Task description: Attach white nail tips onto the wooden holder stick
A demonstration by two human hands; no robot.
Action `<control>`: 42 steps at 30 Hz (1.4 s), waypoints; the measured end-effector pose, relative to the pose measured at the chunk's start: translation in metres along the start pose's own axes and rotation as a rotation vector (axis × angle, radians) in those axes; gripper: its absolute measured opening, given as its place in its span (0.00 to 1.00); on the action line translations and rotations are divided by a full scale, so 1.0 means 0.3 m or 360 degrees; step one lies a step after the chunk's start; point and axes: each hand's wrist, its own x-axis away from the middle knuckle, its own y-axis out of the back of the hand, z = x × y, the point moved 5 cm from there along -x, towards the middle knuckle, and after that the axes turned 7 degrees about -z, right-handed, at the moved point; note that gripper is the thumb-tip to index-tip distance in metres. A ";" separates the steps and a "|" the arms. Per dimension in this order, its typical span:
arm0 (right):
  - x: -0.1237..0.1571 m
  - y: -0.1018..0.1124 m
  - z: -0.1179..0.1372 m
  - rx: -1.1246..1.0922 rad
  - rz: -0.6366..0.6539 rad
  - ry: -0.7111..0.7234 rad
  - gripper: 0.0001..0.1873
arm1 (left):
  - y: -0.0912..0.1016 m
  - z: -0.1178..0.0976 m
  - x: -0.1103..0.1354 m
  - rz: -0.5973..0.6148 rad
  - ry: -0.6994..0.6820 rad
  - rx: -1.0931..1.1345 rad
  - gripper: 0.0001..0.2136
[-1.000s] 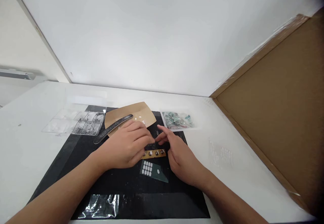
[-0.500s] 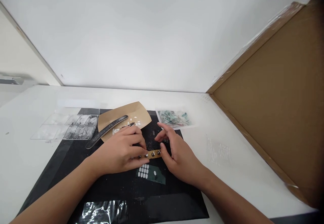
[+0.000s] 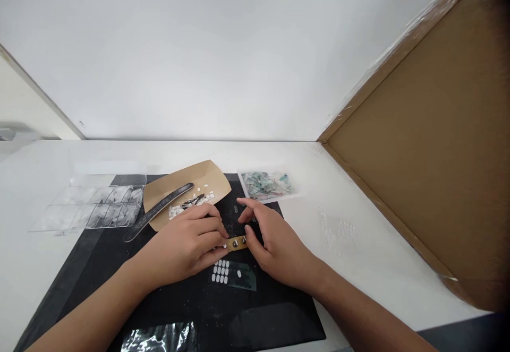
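Observation:
A narrow tan strip (image 3: 239,243) with dark round knobs lies on the black mat. My left hand (image 3: 187,248) covers its left part, thumb and fingertips closed over it beside a small white piece. At the strip's right end rests the thumb of my right hand (image 3: 274,243); its forefinger is raised and apart from the thumb, and nothing shows between them. Just below the strip is a dark green sheet (image 3: 247,280) bearing rows of white oval pieces (image 3: 220,271), with one oval piece (image 3: 239,274) set apart.
Behind my left hand, a cardboard tray (image 3: 207,174) holds small white bits, and a dark curved nail file (image 3: 159,211) leans across it. A clear compartment box (image 3: 115,203) stands left, a white box of greenish packets (image 3: 266,185) behind right. A cardboard panel (image 3: 414,145) borders the right.
The whole view has shifted slightly, so things appear farther left. Both hands keep nearly the same pose at the strip, and more of the white bits in the tray show.

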 end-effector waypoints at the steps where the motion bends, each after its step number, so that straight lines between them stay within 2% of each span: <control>1: -0.001 0.002 0.000 0.0000 -0.0002 0.0008 0.28 | 0.001 -0.001 0.000 0.0000 0.0001 -0.0006 0.01; 10: -0.020 0.032 0.030 0.0011 0.0130 0.0189 0.10 | -0.001 0.000 0.003 0.0065 0.0061 -0.0090 0.06; 17: -0.010 0.055 0.056 -0.0132 0.0248 0.0440 0.05 | 0.049 -0.005 -0.008 -0.0090 0.0103 -0.0144 0.06; 21: 0.002 0.050 0.070 -0.0058 0.0312 0.0592 0.09 | 0.052 -0.006 -0.009 -0.0078 0.0061 -0.0189 0.03; 25: 0.017 0.035 0.083 0.0041 0.0381 0.0609 0.17 | 0.046 -0.001 -0.008 -0.0069 0.0057 -0.0251 0.04; 33: 0.042 0.008 0.089 0.0269 0.0455 0.0737 0.28 | 0.059 0.002 0.004 -0.0229 0.0137 -0.0325 0.09; 37: 0.050 -0.003 0.076 0.0361 0.0462 0.0718 0.30 | 0.060 0.009 0.006 -0.0283 0.0144 -0.0311 0.13; 42: 0.058 -0.007 0.074 0.0332 0.0488 0.0663 0.26 | 0.064 0.014 0.000 -0.0333 0.0155 -0.0263 0.16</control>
